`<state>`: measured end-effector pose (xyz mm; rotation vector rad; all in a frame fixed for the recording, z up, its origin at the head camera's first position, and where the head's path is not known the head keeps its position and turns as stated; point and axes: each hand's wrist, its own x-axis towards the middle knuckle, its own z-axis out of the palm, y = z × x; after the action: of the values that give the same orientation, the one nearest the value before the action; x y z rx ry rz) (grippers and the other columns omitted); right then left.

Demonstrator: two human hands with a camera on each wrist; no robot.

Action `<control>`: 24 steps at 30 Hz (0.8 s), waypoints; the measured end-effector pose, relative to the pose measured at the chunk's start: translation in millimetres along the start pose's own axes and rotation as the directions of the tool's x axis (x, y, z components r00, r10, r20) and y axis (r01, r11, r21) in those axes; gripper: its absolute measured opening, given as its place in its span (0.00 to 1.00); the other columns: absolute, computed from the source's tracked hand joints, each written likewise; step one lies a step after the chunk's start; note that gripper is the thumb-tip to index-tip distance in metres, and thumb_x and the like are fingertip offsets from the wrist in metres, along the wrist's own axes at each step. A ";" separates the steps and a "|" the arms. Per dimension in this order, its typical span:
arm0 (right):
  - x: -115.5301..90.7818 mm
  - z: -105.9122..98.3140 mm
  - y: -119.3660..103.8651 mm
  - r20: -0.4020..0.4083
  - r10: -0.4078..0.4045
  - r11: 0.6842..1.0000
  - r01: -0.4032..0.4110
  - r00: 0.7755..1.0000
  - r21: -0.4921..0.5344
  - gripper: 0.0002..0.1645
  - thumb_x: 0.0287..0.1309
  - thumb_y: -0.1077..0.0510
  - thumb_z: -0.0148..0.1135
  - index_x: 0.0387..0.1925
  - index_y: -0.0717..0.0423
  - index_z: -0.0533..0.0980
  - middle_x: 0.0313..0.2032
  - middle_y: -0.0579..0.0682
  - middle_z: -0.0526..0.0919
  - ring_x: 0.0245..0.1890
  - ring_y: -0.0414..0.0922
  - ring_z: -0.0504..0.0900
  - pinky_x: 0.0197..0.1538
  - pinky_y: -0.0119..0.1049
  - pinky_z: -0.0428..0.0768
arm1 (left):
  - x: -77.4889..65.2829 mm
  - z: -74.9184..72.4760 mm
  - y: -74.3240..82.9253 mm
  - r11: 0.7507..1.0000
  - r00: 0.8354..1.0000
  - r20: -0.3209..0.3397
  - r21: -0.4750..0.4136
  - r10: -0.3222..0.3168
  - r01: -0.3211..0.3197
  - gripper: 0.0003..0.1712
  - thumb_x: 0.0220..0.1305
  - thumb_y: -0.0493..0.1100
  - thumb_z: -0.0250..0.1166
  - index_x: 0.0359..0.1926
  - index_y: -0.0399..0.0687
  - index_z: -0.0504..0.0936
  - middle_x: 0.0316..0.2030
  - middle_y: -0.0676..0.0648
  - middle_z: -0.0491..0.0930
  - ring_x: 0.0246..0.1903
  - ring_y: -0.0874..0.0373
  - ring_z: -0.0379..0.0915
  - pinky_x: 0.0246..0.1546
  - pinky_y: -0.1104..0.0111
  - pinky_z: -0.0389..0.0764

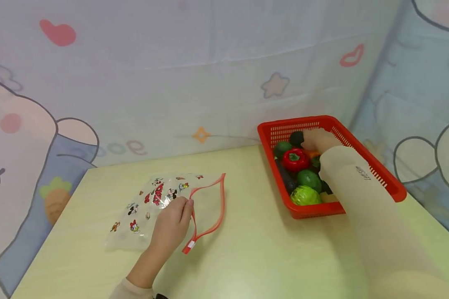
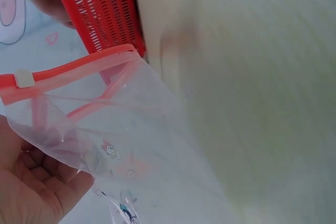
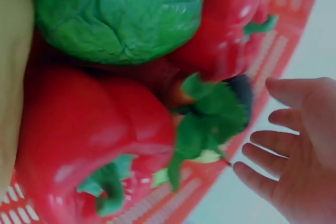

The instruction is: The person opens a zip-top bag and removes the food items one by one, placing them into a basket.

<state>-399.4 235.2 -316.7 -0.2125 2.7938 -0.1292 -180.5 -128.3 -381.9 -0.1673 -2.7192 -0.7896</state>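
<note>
My left hand (image 1: 172,222) grips the edge of a clear zip bag (image 1: 153,207) with a red zip band and cartoon prints. The bag's mouth gapes to the right; its white slider (image 2: 24,78) shows in the left wrist view. My right hand (image 1: 319,139) reaches over the red basket (image 1: 263,137), beside a dark rounded thing (image 1: 296,139). In the right wrist view its fingers are spread, holding nothing. Close by lie a red bell pepper (image 3: 94,140), a second red bell pepper (image 3: 220,35), a wrinkled green vegetable (image 3: 121,14) and a leafy green top (image 3: 215,114).
Also in the basket are a light green cabbage (image 1: 305,196), a long dark eggplant (image 1: 286,176) and a round green vegetable (image 1: 309,180). The pale table (image 1: 239,257) ends at a printed cloth backdrop (image 1: 153,83) behind and at the sides.
</note>
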 end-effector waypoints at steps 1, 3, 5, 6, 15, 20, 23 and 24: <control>-3.8 -0.1 -3.1 -0.021 -0.037 0.999 0.036 0.999 -0.027 0.35 0.64 0.54 0.47 0.66 0.67 0.50 0.63 0.72 0.56 0.63 0.67 0.57 0.61 0.61 0.60 | 0.9 0.8 -1.3 1.000 1.000 0.000 0.004 -0.002 0.002 0.14 0.68 0.43 0.51 0.24 0.46 0.70 0.18 0.52 0.63 0.20 0.61 0.57 0.22 0.73 0.61; -15.9 -1.8 -10.6 -0.083 -0.124 0.991 0.120 0.989 -0.050 0.35 0.65 0.53 0.46 0.66 0.66 0.52 0.65 0.70 0.54 0.64 0.67 0.54 0.62 0.61 0.57 | 4.9 1.9 -2.7 1.000 1.000 -0.005 0.012 0.007 -0.007 0.15 0.68 0.43 0.51 0.23 0.46 0.69 0.18 0.51 0.63 0.20 0.61 0.57 0.21 0.72 0.60; -34.0 -5.3 -21.0 -0.153 -0.204 0.979 0.199 0.967 -0.050 0.34 0.65 0.52 0.47 0.67 0.64 0.53 0.66 0.68 0.54 0.66 0.65 0.52 0.64 0.60 0.55 | 11.5 2.6 -2.6 0.999 1.000 -0.011 0.019 0.025 -0.025 0.15 0.67 0.43 0.51 0.22 0.46 0.68 0.17 0.51 0.63 0.19 0.61 0.56 0.21 0.71 0.60; -44.7 -6.9 -27.4 -0.200 -0.247 0.969 0.242 0.948 -0.049 0.33 0.65 0.52 0.47 0.66 0.63 0.55 0.65 0.67 0.56 0.66 0.64 0.54 0.64 0.59 0.55 | 15.2 2.7 -2.4 0.999 1.000 -0.010 0.020 0.028 -0.027 0.15 0.67 0.44 0.52 0.22 0.46 0.68 0.17 0.51 0.63 0.19 0.60 0.56 0.21 0.71 0.60; -135.2 1.4 -91.8 -0.415 -0.505 0.851 0.516 0.757 -0.095 0.23 0.62 0.52 0.53 0.56 0.57 0.71 0.51 0.54 0.78 0.51 0.51 0.74 0.54 0.47 0.74 | 64.9 4.1 -7.9 0.998 1.000 -0.019 0.059 0.008 -0.006 0.16 0.67 0.47 0.51 0.24 0.44 0.69 0.19 0.48 0.66 0.20 0.56 0.61 0.21 0.68 0.60; -138.2 26.6 -115.4 -0.374 -0.517 0.825 0.565 0.770 0.024 0.26 0.62 0.49 0.53 0.59 0.56 0.68 0.55 0.53 0.76 0.55 0.50 0.73 0.57 0.46 0.72 | 90.1 2.2 -13.9 0.993 0.998 -0.022 0.103 -0.054 0.056 0.18 0.69 0.50 0.48 0.27 0.43 0.71 0.23 0.46 0.69 0.23 0.53 0.64 0.22 0.66 0.62; -128.7 50.8 -124.5 -0.359 -0.520 0.811 0.580 0.775 0.077 0.30 0.62 0.48 0.53 0.61 0.57 0.65 0.59 0.54 0.71 0.60 0.51 0.69 0.61 0.47 0.68 | 85.8 1.4 -14.5 0.993 0.998 -0.013 0.093 -0.065 0.066 0.20 0.69 0.54 0.47 0.38 0.41 0.74 0.35 0.42 0.75 0.36 0.48 0.70 0.34 0.59 0.71; -125.5 59.4 -127.1 -0.352 -0.513 0.814 0.574 0.783 0.090 0.32 0.61 0.46 0.54 0.63 0.57 0.63 0.62 0.55 0.68 0.62 0.52 0.67 0.62 0.48 0.67 | 81.4 2.1 -14.6 0.993 0.998 -0.008 0.103 -0.063 0.064 0.23 0.69 0.56 0.46 0.44 0.40 0.73 0.42 0.41 0.75 0.44 0.46 0.69 0.43 0.55 0.71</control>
<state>-245.7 126.5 -317.6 -1.0424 2.9043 -0.6229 -261.0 -137.3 -364.9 -0.0559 -2.7649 -0.6640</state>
